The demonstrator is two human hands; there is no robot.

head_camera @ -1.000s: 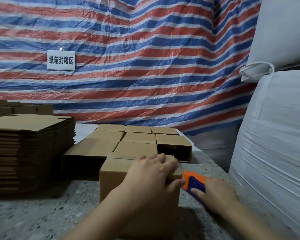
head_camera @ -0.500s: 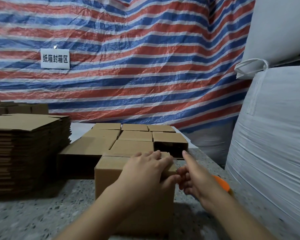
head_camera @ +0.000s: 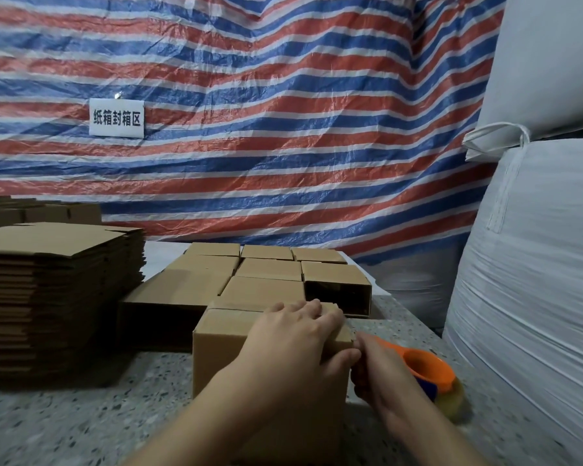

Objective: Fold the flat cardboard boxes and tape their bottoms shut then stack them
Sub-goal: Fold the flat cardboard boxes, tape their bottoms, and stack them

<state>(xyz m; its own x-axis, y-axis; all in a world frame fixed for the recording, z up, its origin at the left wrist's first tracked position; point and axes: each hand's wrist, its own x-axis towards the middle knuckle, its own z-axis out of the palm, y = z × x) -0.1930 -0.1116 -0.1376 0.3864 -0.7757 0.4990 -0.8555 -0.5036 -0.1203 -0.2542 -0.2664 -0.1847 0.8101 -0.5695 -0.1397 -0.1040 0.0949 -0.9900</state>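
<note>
Box (head_camera: 223, 351) under left hand (head_camera: 293, 334) fingers — top edge.

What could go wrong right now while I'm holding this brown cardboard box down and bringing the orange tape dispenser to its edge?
The left hand presses on the brown cardboard box right where the right hand brings the orange tape dispenser, so the left thumb may get taped or nicked.

That box stands on the speckled stone table held by one hand only; a hard pull could slide it into the finished brown boxes behind.
</note>
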